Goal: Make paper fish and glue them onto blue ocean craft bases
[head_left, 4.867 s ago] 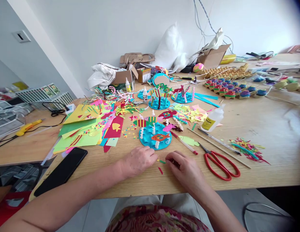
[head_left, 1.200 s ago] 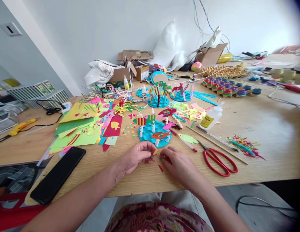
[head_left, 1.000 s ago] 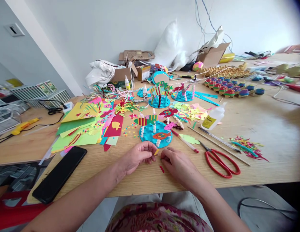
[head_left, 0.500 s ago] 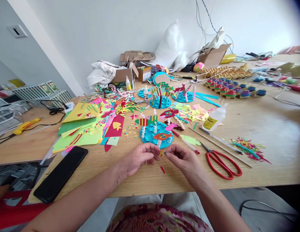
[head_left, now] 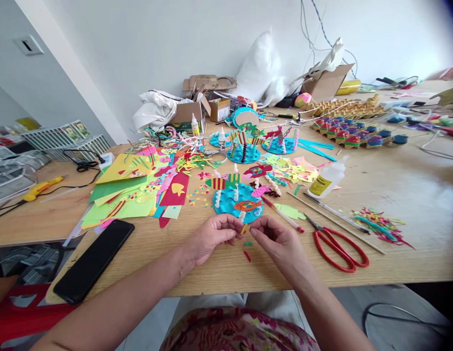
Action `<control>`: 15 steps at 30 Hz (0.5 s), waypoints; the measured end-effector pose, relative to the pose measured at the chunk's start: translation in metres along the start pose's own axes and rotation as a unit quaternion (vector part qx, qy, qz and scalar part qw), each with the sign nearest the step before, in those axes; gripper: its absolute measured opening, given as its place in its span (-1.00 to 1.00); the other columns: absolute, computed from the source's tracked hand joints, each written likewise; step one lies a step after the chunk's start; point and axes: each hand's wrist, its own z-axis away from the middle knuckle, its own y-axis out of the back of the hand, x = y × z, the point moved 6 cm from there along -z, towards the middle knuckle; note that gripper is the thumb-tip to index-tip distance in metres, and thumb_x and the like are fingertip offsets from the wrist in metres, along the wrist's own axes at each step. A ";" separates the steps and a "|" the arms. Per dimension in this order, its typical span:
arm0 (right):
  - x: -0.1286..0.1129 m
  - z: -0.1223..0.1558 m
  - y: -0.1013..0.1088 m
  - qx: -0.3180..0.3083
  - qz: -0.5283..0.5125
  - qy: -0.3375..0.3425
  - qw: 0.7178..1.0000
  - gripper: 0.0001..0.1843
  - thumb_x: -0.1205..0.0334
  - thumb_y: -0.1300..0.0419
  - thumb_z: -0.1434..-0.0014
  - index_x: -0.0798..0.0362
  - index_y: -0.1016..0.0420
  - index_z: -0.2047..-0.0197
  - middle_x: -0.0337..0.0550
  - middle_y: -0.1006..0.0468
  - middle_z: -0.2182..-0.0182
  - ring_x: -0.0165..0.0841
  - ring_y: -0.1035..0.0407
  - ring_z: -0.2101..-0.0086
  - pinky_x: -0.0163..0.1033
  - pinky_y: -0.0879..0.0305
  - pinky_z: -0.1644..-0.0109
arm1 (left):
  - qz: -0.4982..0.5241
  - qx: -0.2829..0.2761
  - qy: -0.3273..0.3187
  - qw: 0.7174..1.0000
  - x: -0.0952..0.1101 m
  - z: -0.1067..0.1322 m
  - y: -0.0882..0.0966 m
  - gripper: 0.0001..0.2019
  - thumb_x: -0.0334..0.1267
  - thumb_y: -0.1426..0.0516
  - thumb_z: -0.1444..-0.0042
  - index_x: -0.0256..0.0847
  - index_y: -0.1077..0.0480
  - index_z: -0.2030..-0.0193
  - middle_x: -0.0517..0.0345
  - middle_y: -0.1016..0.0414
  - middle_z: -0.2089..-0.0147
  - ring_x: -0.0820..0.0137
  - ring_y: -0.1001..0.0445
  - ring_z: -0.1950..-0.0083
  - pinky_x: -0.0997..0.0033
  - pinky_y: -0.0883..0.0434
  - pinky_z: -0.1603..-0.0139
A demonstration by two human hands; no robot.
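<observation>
Pinching from both sides: left hand and right hand each have thumb and forefinger pressed together on one small yellow scrap, held just above the table, a little in from its front edge. Other fingers are curled.

Under the grip: green bit and red bit flat on bare wood, apart from each other. The strip between them and the front edge is open wood.

Left, near the edge: phone, angled, near corner about at the edge. Right: scissors, blades closed, handles toward the edge, well apart from the right hand.

Just behind the scrap: blue disc, its near rim almost at the fingertips. Pen runs diagonally off the disc's right side, close past the right hand.

Further back: paper stack to the left, skewers and glue bottle to the right. Right of the skewers, mostly open wood up to a shreds pile.
</observation>
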 end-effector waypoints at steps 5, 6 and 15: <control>-0.003 0.005 0.003 -0.086 0.259 0.013 0.962 -0.89 0.33 -0.03 0.00 0.05 -0.38 0.42 -0.19 -0.44 0.46 -0.39 -0.30 0.47 -0.31 -0.14 0.40 | -0.061 0.030 -0.042 0.997 0.005 -0.001 0.005 -0.89 -0.37 -0.11 0.08 -0.29 -0.36 0.34 0.16 -0.37 0.36 0.47 -0.36 0.31 0.50 -0.26 0.34; -0.002 0.006 0.002 -0.109 0.303 0.007 0.947 -0.87 0.35 -0.03 0.00 0.05 -0.39 0.42 -0.17 -0.46 0.43 -0.38 -0.31 0.45 -0.31 -0.12 0.39 | -0.069 0.027 -0.040 0.996 0.004 -0.001 0.004 -0.89 -0.38 -0.10 0.07 -0.29 -0.35 0.34 0.16 -0.37 0.36 0.47 -0.36 0.30 0.51 -0.26 0.34; 0.001 0.003 -0.009 -0.161 0.407 -0.024 0.899 -0.82 0.37 0.01 -0.04 0.06 -0.42 0.38 -0.10 -0.50 0.36 -0.31 -0.37 0.34 -0.30 -0.09 0.32 | -0.127 0.018 -0.029 0.991 0.001 -0.002 -0.002 -0.89 -0.41 -0.06 0.07 -0.29 -0.34 0.35 0.16 -0.36 0.36 0.46 -0.37 0.30 0.49 -0.28 0.33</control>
